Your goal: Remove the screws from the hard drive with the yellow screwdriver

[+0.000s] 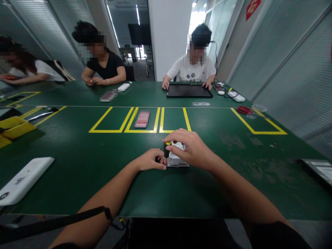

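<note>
A silver hard drive point(178, 160) lies on the green table directly in front of me. My left hand point(149, 159) is closed at its left end, thumb and fingers pressed against it; something dark shows between those fingers, too small to name. Above the drive, my right hand point(192, 147) grips a short screwdriver point(166, 150) with a dark and yellow handle. The screwdriver stands nearly upright, its shaft pointing down at the drive's left part. Exactly where the tip touches is too small to make out.
Yellow tape boxes mark the green table point(124, 193); a phone point(142, 119) lies in one. A white power bank point(24, 180) sits at left, near a yellow bin point(17, 128). Across, a person point(193, 65) holds a dark panel point(189, 91). A framed object point(317, 173) is at right.
</note>
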The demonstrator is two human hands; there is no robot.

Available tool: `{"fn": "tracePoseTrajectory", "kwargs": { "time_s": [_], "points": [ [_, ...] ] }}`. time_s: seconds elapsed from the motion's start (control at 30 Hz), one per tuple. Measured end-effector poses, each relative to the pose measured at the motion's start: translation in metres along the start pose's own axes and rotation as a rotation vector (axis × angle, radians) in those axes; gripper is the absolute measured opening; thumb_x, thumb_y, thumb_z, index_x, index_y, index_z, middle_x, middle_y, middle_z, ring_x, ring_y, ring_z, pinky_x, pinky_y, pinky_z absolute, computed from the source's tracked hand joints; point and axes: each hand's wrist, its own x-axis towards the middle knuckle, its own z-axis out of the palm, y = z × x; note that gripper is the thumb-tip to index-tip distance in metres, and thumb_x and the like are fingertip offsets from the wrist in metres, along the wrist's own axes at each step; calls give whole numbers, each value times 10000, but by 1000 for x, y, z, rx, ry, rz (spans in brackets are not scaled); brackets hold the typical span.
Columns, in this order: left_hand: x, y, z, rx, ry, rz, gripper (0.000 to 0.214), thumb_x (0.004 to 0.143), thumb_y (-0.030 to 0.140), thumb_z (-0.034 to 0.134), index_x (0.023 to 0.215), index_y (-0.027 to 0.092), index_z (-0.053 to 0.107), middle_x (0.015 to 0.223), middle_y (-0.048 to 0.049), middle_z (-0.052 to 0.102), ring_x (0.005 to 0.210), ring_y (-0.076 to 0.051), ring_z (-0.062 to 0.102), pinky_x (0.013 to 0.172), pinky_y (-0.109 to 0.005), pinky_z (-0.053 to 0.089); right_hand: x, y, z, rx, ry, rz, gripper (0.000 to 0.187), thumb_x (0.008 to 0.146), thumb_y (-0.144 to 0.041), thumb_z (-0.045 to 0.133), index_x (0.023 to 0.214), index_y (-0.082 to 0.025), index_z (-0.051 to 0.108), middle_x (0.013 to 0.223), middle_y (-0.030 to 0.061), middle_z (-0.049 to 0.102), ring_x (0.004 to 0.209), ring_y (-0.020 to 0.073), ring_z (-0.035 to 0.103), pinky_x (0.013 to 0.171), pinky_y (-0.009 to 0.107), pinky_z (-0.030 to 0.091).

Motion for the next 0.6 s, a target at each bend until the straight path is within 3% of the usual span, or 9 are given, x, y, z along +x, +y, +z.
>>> {"fn": "tracePoseTrajectory", "kwargs": {
  "time_s": [0.27, 0.6],
  "points": [
    [0, -1, -1, -25, -9, 17, 216, 732, 289, 803, 831, 128, 699, 751, 7, 637, 704, -126, 574, 671, -232, 440, -1, 2, -1, 25, -19, -75, 240, 916, -148, 506, 1092, -165, 668, 1149, 63, 697, 1082, 170, 624, 939, 344, 464],
    [0, -2, -2, 16, -13, 10, 217, 746, 321, 800, 836, 138, 724, 745, 1, 655, 729, -137, 583, 713, -247, 442, 0, 0, -1, 7, -25, -28, 158, 919, -184, 592, 1056, -154, 664, 1030, 64, 676, 947, 161, 592, 833, 296, 460]
  ]
}}
